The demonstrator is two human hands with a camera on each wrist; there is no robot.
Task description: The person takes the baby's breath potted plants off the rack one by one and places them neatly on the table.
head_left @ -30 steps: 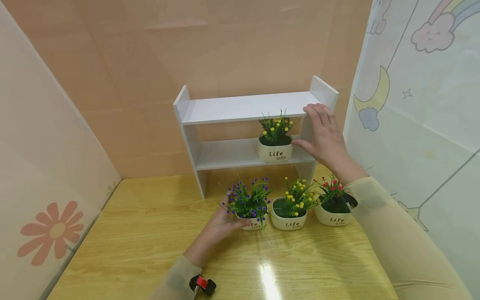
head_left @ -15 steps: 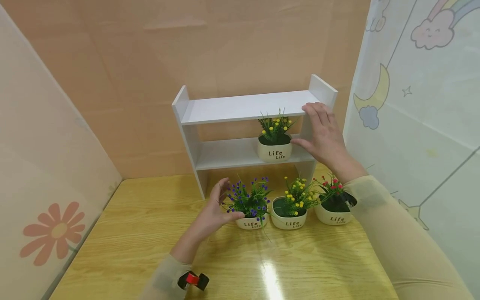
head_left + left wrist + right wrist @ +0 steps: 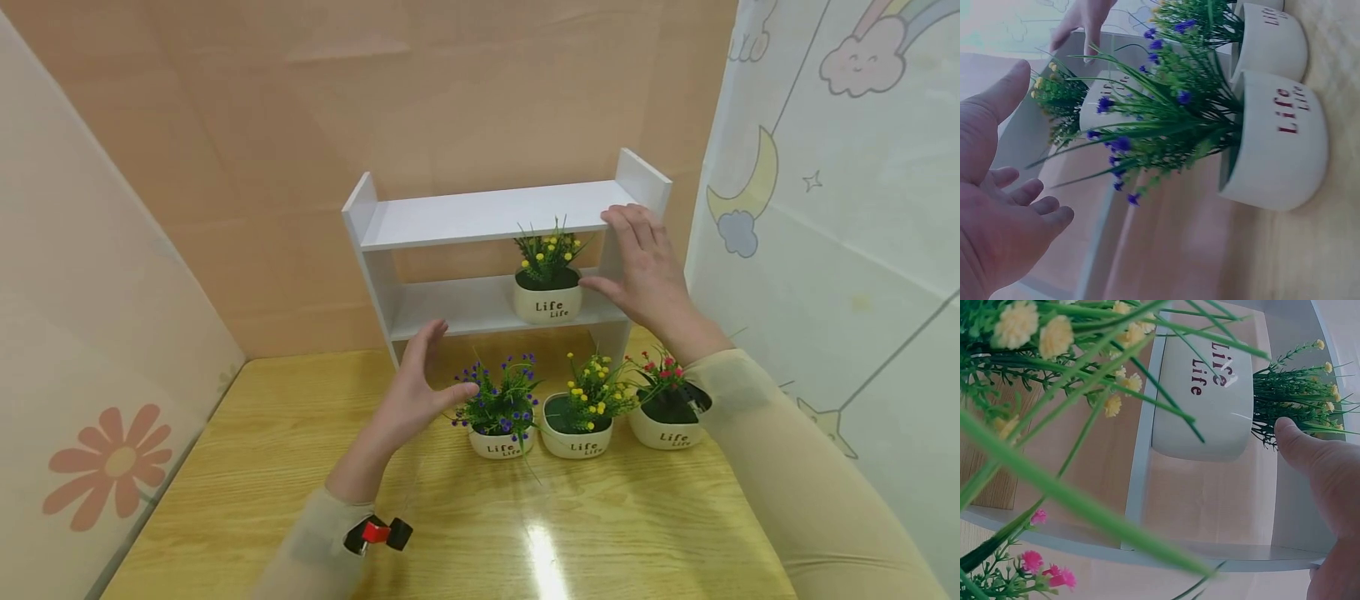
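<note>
On the middle level of a white two-tier shelf (image 3: 480,217) stands a cream "Life" pot with yellow flowers (image 3: 547,307). My right hand (image 3: 645,267) rests its fingers at the right end of the top board. Its thumb (image 3: 1294,440) points to the rim of that pot; whether it touches is unclear. My left hand (image 3: 401,400), fingers extended and thumb apart, holds nothing. It hovers left of a pot of purple flowers (image 3: 501,447) on the table. In the left wrist view that purple-flowered pot (image 3: 1285,140) lies beyond the left hand's open palm.
Right of the purple flowers, a second yellow-flowered pot (image 3: 577,444) and a red-flowered pot (image 3: 667,436) stand in a row on the wooden table (image 3: 262,467). A peach backdrop (image 3: 300,167) is behind the shelf; patterned panels flank both sides.
My left hand has let go of the purple-flowered pot and moved up and left, away from it. My right hand stays at the shelf; the pots have not moved.
</note>
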